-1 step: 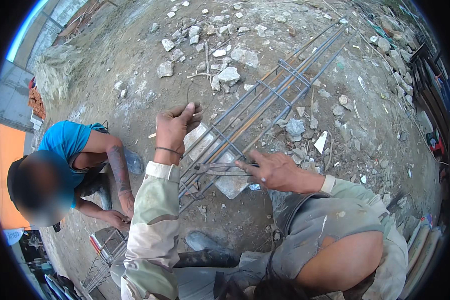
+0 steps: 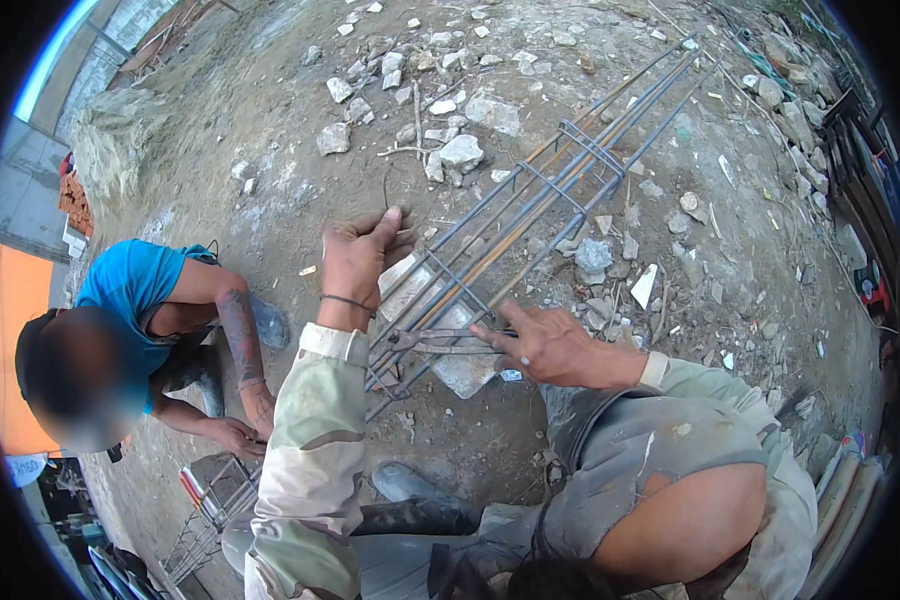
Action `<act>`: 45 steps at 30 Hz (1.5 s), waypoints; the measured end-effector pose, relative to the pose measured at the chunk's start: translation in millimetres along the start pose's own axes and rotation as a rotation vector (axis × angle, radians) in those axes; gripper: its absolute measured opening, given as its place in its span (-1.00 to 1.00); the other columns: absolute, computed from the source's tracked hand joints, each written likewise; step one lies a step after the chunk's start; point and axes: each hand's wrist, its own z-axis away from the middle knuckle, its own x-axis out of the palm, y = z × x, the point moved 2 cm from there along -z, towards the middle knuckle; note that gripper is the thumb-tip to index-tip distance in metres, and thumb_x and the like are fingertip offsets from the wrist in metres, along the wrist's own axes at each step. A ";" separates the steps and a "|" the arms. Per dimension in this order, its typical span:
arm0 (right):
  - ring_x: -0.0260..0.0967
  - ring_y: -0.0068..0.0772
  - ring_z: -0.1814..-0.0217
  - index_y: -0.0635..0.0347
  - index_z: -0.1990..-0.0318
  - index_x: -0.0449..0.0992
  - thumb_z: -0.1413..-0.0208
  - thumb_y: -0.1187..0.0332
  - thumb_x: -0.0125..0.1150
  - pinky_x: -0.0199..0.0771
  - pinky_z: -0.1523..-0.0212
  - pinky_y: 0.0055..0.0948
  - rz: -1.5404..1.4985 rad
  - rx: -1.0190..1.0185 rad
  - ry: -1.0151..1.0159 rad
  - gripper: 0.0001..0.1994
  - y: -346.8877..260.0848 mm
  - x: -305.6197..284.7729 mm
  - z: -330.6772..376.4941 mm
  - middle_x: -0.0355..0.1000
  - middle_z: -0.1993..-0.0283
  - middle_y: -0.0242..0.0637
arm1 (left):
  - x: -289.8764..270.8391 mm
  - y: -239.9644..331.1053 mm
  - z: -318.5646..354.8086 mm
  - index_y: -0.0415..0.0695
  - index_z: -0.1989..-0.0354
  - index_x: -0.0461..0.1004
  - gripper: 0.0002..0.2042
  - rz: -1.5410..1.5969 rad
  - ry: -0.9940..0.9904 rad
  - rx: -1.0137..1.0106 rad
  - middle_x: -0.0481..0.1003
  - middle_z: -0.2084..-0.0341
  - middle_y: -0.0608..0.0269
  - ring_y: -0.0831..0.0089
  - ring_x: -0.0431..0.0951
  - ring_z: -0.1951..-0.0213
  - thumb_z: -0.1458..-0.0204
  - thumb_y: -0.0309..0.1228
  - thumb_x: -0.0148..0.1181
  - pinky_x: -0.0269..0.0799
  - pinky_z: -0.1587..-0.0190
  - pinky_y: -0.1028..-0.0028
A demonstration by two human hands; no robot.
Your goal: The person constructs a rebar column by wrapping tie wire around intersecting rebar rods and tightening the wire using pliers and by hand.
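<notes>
A long rebar cage [image 2: 570, 170] lies on the dirt, running from near my knees to the far right, with square stirrups around its bars. My left hand [image 2: 358, 258] is raised over the cage's near end, and a thin wire [image 2: 385, 192] sticks up from its closed fingers. My right hand [image 2: 548, 345] rests on the nearest stirrup with its fingers stretched left along a dark metal piece [image 2: 435, 340]. Whether it grips that piece is unclear. A pale concrete block [image 2: 465, 375] props up the near end.
A person in a blue shirt [image 2: 135, 285] crouches at my left, both hands down by a small wire frame [image 2: 210, 495]. Broken stones [image 2: 460, 152] litter the ground beyond the cage. My boot [image 2: 410, 485] sits below it. Clutter and bars line the right edge [image 2: 860, 200].
</notes>
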 end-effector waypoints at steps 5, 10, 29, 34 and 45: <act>0.53 -0.23 0.36 0.25 -0.10 0.62 -0.06 0.26 0.46 0.59 0.32 -0.27 -0.052 -0.059 0.365 -0.54 9.0 -32.5 -11.8 0.48 0.04 -0.07 | 28.4 -5.3 14.1 -0.33 -0.02 0.56 -0.70 0.246 0.007 -0.135 0.62 0.28 0.17 0.35 0.69 0.24 -0.20 -0.41 0.35 0.67 0.16 0.43; 0.58 -0.38 0.33 0.33 0.06 0.66 -0.03 0.26 0.54 0.59 0.28 -0.36 -0.586 0.379 0.500 -0.61 26.0 -73.2 -50.8 0.60 0.30 -0.16 | 69.3 -23.8 15.6 -0.34 0.06 0.57 -0.75 0.445 0.071 -0.155 0.64 0.26 0.10 0.29 0.71 0.24 -0.15 -0.48 0.38 0.68 0.17 0.39; 0.53 -0.57 0.43 0.40 0.20 0.60 -0.32 0.44 0.25 0.54 0.43 -0.55 -1.302 0.423 0.650 -0.85 35.4 -76.0 -65.2 0.57 0.42 -0.30 | 80.4 -4.7 16.6 -0.40 0.05 0.64 -0.70 -0.148 0.137 0.495 0.66 0.39 0.12 0.53 0.63 0.42 -0.06 -0.50 0.44 0.57 0.30 0.56; 0.48 -0.59 0.48 0.37 0.19 0.59 -0.33 0.42 0.25 0.49 0.45 -0.56 -1.303 0.434 0.695 -0.85 41.7 -72.6 -65.8 0.55 0.43 -0.33 | 86.9 -0.8 18.0 -0.42 0.04 0.63 -0.68 0.013 0.036 0.411 0.66 0.41 0.14 0.53 0.63 0.43 -0.03 -0.54 0.45 0.55 0.31 0.57; 0.51 -0.53 0.42 0.30 0.28 0.55 -0.13 0.50 0.39 0.46 0.38 -0.45 -0.526 0.308 0.842 -0.89 45.6 -77.7 -59.2 0.53 0.45 -0.33 | 109.6 -34.7 12.2 -0.38 0.12 0.66 -0.79 0.239 -0.074 0.032 0.64 0.46 0.21 0.55 0.56 0.48 -0.13 -0.50 0.33 0.49 0.40 0.54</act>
